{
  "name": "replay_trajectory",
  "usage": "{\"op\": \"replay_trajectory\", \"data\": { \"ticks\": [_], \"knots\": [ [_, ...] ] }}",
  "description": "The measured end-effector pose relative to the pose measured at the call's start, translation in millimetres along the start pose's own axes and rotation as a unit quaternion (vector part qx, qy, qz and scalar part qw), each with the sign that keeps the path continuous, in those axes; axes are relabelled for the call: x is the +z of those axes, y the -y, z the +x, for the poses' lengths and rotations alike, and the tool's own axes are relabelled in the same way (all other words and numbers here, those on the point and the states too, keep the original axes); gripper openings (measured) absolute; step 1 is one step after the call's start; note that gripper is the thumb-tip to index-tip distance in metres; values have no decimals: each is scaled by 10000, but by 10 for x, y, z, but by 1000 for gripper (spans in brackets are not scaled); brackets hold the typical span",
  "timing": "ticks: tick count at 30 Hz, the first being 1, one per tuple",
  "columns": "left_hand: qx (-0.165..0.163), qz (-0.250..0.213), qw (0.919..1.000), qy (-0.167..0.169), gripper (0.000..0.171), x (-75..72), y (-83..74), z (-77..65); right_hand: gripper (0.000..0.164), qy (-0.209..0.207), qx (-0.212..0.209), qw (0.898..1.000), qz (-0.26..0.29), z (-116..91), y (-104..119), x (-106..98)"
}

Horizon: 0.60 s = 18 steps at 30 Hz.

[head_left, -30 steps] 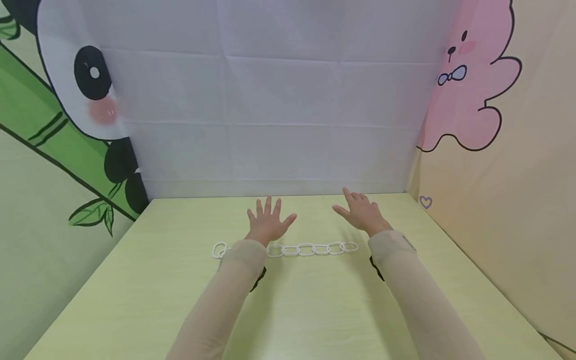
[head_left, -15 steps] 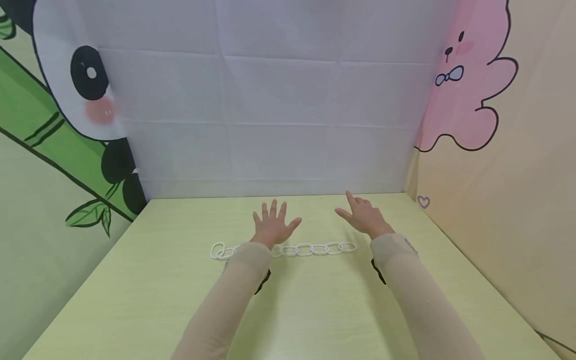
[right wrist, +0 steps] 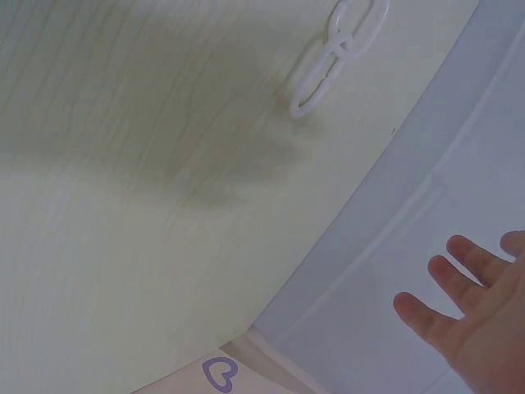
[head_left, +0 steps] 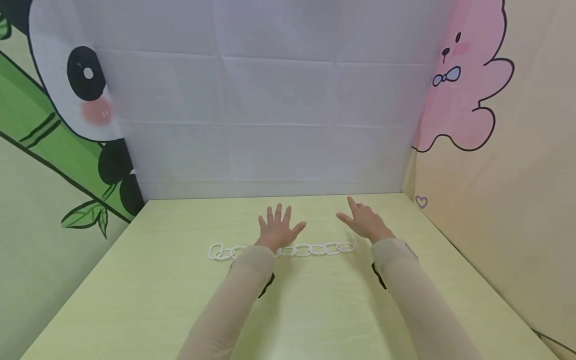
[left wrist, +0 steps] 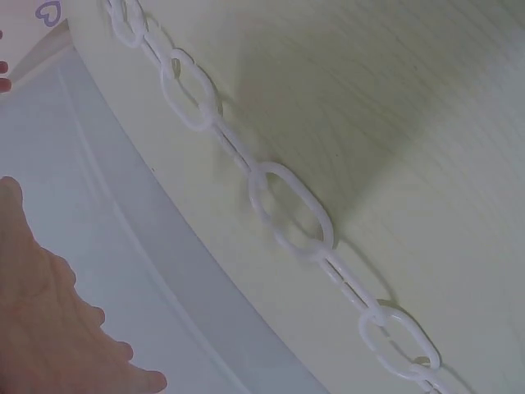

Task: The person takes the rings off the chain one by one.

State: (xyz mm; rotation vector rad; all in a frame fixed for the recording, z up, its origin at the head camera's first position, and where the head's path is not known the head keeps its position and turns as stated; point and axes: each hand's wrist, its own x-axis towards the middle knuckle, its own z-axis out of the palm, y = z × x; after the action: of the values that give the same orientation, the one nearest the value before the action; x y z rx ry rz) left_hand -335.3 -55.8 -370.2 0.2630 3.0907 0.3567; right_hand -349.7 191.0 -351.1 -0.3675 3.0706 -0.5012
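Observation:
A white link chain [head_left: 302, 250] lies stretched from left to right across the pale table, its left end link folded back a little. My left hand [head_left: 276, 232] is held over it with the fingers spread, and its wrist and sleeve hide some links in the head view. In the left wrist view the chain [left wrist: 291, 212] runs diagonally, apart from the hand [left wrist: 57, 320]. Past the chain's right end, my right hand [head_left: 366, 222] hovers with fingers extended, holding nothing. The right wrist view has the chain's end link [right wrist: 316, 86] well away from that hand [right wrist: 484, 320].
The pale wooden table [head_left: 135, 300] ends at a white cloth backdrop [head_left: 279, 125]. Side panels stand left and right, one with a panda and bamboo [head_left: 49, 120], the other with a pink bear [head_left: 468, 110].
My left hand has shifted slightly right and down in the head view, uncovering more links at the left. The right hand has come slightly nearer. The whole head view has shifted slightly.

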Motion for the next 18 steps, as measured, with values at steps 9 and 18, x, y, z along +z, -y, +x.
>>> {"op": "replay_trajectory", "data": {
  "ticks": [9,18],
  "knots": [
    [87,-64,9999,56,76,74,-73,7,78,46,26,9999,152,-23,-61,56],
    [146,-36,9998,142,77,172,-119,33,78,131,178,9991,363,-45,-139,135]
  ]
}}
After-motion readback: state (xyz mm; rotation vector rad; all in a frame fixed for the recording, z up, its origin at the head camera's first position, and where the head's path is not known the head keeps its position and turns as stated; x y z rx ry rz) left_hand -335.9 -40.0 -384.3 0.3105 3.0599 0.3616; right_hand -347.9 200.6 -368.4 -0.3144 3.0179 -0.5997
